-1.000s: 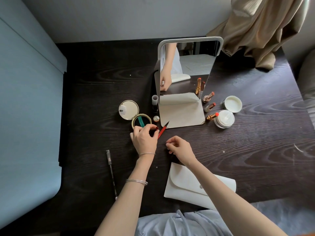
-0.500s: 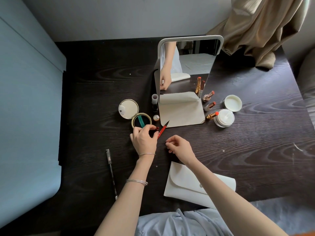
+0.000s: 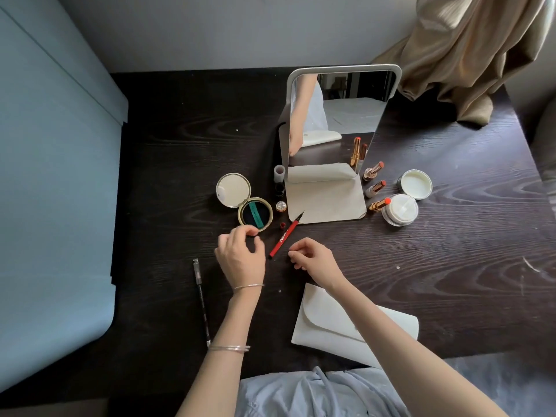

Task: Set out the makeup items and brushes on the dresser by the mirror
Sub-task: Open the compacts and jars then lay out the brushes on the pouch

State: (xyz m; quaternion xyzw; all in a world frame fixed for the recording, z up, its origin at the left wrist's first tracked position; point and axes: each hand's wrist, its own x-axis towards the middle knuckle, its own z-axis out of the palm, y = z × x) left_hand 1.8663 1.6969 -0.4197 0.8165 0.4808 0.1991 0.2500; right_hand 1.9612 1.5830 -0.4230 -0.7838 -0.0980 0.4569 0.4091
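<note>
On the dark wooden dresser (image 3: 451,266) stands a white-framed mirror (image 3: 343,70) on a flat base. A red liner pen (image 3: 285,234) lies loose in front of it, with a small red cap (image 3: 282,225) beside it. My left hand (image 3: 240,257) hovers just left of the pen, fingers apart, below the open gold compact (image 3: 255,212). My right hand (image 3: 316,260) rests right of the pen's lower end, fingers curled with nothing in them. Three uncapped lipsticks (image 3: 374,188) lie right of the mirror, next to an open cream jar (image 3: 400,209) and its lid (image 3: 416,184).
A black pencil (image 3: 201,299) lies at the left near the front edge. A white pouch (image 3: 346,326) lies under my right forearm. A small white tube (image 3: 279,173), a dark bottle and a round gold cap stand left of the mirror base. A beige curtain (image 3: 469,55) hangs at the back right.
My left hand has let go of the red pen and drawn back to the left. The pen now lies free on the dresser. My right hand has barely moved.
</note>
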